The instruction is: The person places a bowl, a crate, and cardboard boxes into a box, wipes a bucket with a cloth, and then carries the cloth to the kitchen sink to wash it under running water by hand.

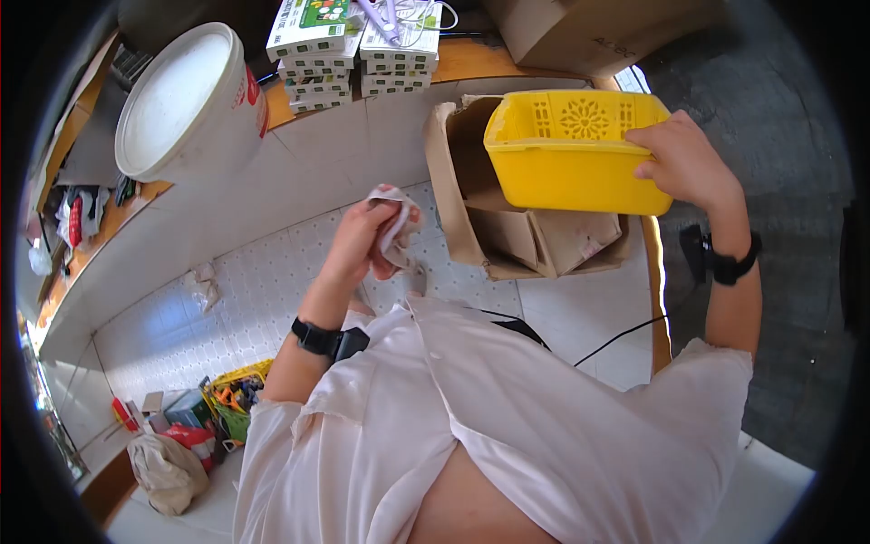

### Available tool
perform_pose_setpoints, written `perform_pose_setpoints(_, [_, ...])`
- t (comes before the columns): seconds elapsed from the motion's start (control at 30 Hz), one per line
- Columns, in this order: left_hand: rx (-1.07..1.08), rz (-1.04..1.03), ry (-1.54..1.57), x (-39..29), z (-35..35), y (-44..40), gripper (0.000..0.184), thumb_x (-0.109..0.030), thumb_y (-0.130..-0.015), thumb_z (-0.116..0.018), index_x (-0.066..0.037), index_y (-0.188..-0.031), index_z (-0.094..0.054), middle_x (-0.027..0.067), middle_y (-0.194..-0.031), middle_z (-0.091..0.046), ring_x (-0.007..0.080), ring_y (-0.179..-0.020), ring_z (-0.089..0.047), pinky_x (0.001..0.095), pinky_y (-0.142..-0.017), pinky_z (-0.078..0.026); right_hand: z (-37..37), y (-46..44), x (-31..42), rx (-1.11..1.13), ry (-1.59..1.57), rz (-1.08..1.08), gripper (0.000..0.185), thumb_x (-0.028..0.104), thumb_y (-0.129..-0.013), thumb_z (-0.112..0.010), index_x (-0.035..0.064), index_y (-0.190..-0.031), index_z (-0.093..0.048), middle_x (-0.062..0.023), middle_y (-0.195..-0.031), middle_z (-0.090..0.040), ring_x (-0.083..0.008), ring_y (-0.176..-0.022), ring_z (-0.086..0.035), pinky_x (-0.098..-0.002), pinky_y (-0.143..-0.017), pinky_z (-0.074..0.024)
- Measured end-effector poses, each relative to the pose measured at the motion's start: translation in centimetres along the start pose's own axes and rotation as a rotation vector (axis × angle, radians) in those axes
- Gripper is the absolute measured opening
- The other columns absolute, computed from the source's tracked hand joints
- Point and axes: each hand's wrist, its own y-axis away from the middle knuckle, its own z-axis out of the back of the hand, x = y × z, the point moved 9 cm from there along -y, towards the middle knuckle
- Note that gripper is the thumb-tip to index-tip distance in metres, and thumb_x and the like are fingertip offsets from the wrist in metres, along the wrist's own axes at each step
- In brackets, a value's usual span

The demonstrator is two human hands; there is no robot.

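Observation:
My right hand [680,159] grips the right end of a yellow plastic basket [575,177], its thumb and fingers over the rim. The basket has a cut-out flower pattern on its far wall and hangs over an open cardboard box [458,195]. Crumpled in my left hand [372,238] is a whitish cloth [396,227], held in front of my shirt to the left of the box. What lies low inside the basket is hidden by its near wall.
A white lidded bucket [186,109] stands at the upper left, beside stacked white-green boxes [313,41]. Another cardboard box [589,32] is at the top right. A black cable [621,338] runs below the open box. Bags and a toy-filled yellow basket [237,374] lie lower left.

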Motion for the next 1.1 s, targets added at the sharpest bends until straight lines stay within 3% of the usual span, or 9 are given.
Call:
perform_pose_setpoints(0.03, [0.098,0.031,-0.059,0.6,-1.9,-0.5,0.021,-0.019,-0.101,-0.055,-0.003,-0.113,-0.063,0.0076,-0.102,-0.072,0.0117,-0.084,-0.064,0.0274,-0.079,-0.052,0.7,-1.6,-0.1,-0.008,0.003,0.015,0.040,0.011,-0.077,-0.081,0.0039,-0.115,-0.072,-0.0160,-0.107,-0.073,-0.0293,-0.102,-0.067,-0.0401,-0.101,-0.0444])
perform_pose_setpoints(0.1, [0.141,0.115,-0.088,2.4,-4.4,-1.4,0.020,-0.019,-0.102,-0.055,-0.005,-0.113,-0.064,0.0075,-0.103,-0.073,0.0109,-0.081,-0.064,0.0266,-0.077,-0.052,-2.9,-4.0,0.5,0.527,-0.073,0.033,0.044,0.014,-0.076,-0.082,0.0054,-0.118,-0.071,-0.0148,-0.110,-0.073,-0.0300,-0.103,-0.068,-0.0394,-0.095,-0.0502])
perform_pose_setpoints(0.2, [0.231,0.135,-0.213,7.3,-5.7,-5.5,0.025,-0.025,-0.102,-0.056,-0.005,-0.113,-0.066,0.0072,-0.098,-0.073,0.0109,-0.077,-0.065,0.0258,-0.068,-0.053,-1.9,-5.0,1.2,0.501,0.013,0.015,0.049,0.020,-0.075,-0.084,0.0062,-0.120,-0.071,-0.0144,-0.112,-0.072,-0.0303,-0.103,-0.068,-0.0389,-0.087,-0.0541])
perform_pose_setpoints(0.37, [0.256,0.181,-0.442,5.1,-10.3,-3.1,0.030,-0.032,-0.098,-0.061,-0.008,-0.115,-0.068,0.0065,-0.089,-0.072,0.0129,-0.064,-0.065,0.0298,-0.054,-0.054,-1.0,-6.3,1.0,0.572,0.096,-0.048,0.050,0.020,-0.074,-0.084,0.0051,-0.120,-0.071,-0.0137,-0.110,-0.073,-0.0266,-0.099,-0.070,-0.0378,-0.084,-0.0551])
perform_pose_setpoints(0.47, [0.228,0.111,-0.385,8.8,-9.7,-6.2,0.027,-0.031,-0.096,-0.063,-0.009,-0.110,-0.070,0.0057,-0.082,-0.069,0.0140,-0.060,-0.063,0.0315,-0.048,-0.053,-4.3,-8.5,0.8,0.895,-0.153,-0.032,0.049,0.019,-0.071,-0.083,0.0035,-0.116,-0.071,-0.0115,-0.106,-0.076,-0.0236,-0.092,-0.072,-0.0344,-0.082,-0.0548])
perform_pose_setpoints(0.63, [0.181,0.066,-0.357,9.1,-9.9,-6.6,0.029,-0.032,-0.095,-0.064,-0.008,-0.109,-0.071,0.0047,-0.084,-0.069,0.0125,-0.061,-0.060,0.0314,-0.047,-0.047,-9.7,-15.4,3.4,0.816,-0.040,0.073,0.042,0.021,-0.077,-0.078,-0.0029,-0.110,-0.070,-0.0168,-0.098,-0.075,-0.0289,-0.089,-0.073,-0.0397,-0.080,-0.0561])
perform_pose_setpoints(0.77, [0.169,-0.029,-0.492,7.5,-10.3,-7.2,0.028,-0.029,-0.096,-0.064,-0.007,-0.111,-0.071,0.0055,-0.093,-0.071,0.0112,-0.078,-0.063,0.0293,-0.065,-0.052,-15.8,-20.4,5.0,0.550,0.203,0.157,0.053,0.034,-0.078,-0.080,0.0028,-0.120,-0.070,-0.0190,-0.115,-0.072,-0.0365,-0.109,-0.068,-0.0437,-0.094,-0.0539])
perform_pose_setpoints(0.87, [0.149,-0.193,-0.457,7.6,-12.1,-8.6,0.030,-0.031,-0.096,-0.062,-0.006,-0.110,-0.071,0.0117,-0.093,-0.074,0.0192,-0.083,-0.069,0.0333,-0.079,-0.054,-19.6,-21.1,4.6,0.507,0.286,0.194,0.049,0.035,-0.079,-0.081,0.0037,-0.117,-0.072,-0.0156,-0.117,-0.073,-0.0342,-0.110,-0.070,-0.0425,-0.093,-0.0556])
perform_pose_setpoints(1.1, [0.049,-0.319,-0.679,3.5,-16.7,-12.8,0.035,-0.032,-0.092,-0.063,0.000,-0.104,-0.071,0.0256,-0.098,-0.071,0.0400,-0.091,-0.070,0.0439,-0.085,-0.054,-23.6,-19.1,-1.0,0.564,0.370,0.038,0.053,0.047,-0.075,-0.082,0.0124,-0.115,-0.075,-0.0140,-0.113,-0.074,-0.0321,-0.111,-0.069,-0.0438,-0.094,-0.0551])
